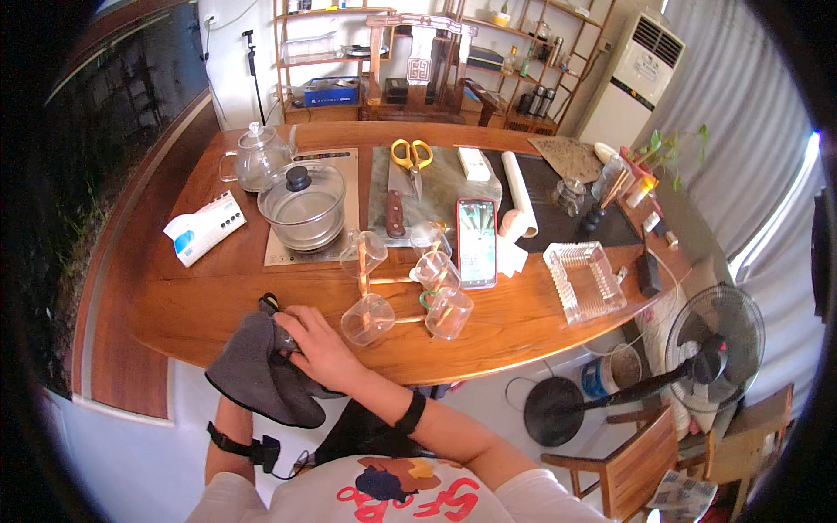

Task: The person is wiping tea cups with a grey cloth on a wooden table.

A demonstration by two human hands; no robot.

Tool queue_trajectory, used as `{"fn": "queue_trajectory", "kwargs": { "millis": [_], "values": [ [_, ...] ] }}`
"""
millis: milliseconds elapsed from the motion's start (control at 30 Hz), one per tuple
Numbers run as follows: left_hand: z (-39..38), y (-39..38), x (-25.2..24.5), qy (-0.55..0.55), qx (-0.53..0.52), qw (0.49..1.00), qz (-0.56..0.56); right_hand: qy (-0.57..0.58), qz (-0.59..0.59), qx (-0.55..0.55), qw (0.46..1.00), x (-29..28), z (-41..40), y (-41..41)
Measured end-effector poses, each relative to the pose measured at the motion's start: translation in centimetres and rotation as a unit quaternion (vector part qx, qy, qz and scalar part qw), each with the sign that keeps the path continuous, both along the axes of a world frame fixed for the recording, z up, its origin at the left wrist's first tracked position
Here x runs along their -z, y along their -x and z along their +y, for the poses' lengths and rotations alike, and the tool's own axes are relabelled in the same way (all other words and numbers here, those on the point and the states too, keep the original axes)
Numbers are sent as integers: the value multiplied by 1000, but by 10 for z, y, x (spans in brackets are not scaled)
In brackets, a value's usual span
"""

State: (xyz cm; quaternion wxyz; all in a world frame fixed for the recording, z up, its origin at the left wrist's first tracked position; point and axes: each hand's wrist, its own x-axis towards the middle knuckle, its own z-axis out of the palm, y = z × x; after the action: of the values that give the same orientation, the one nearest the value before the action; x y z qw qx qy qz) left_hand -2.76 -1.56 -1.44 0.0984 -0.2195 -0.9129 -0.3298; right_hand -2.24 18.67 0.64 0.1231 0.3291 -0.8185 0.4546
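Note:
A dark grey cloth (252, 366) with black edging is bunched at the table's front left edge. My right hand (324, 350) grips its upper right side, fingers bent over it. Beneath those fingers shows a small clear, shiny patch (284, 340), perhaps glass. My left forearm runs up under the cloth, which hides my left hand. A black and yellow piece (268, 301) sticks out at the cloth's top. Right of my hand, a wooden cup rack (389, 281) carries several clear glass mugs (367, 319), one with a green handle.
Behind stand a lidded glass pot (301, 212), a glass teapot (261, 160) and a tissue pack (206, 229). A cleaver (395, 216) and yellow-handled scissors (413, 163) lie on a stone board. A phone (477, 245) stands by the rack; a glass ashtray (582, 281) is further right.

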Motion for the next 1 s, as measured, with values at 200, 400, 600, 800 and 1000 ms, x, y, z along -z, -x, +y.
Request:
{"fn": "queue_trajectory", "kwargs": {
  "millis": [200, 400, 600, 800, 1000],
  "values": [
    [45, -11, -13, -671, -14, 682, -290, 122, -81, -37, 989, -15, 11, -7],
    [23, -6, 38, -622, 9, 722, -304, 86, -253, 32, 963, -4, 11, -13],
    [25, 3, 20, -582, 64, 708, -396, 97, -124, 9, 988, 6, 25, -5],
    [46, -13, -1, -502, 86, 816, -273, 95, -95, -32, 990, -3, 32, -4],
    [35, -4, 8, -548, 57, 748, -369, 99, -168, -29, 980, -9, 30, -7]
  ]
}}
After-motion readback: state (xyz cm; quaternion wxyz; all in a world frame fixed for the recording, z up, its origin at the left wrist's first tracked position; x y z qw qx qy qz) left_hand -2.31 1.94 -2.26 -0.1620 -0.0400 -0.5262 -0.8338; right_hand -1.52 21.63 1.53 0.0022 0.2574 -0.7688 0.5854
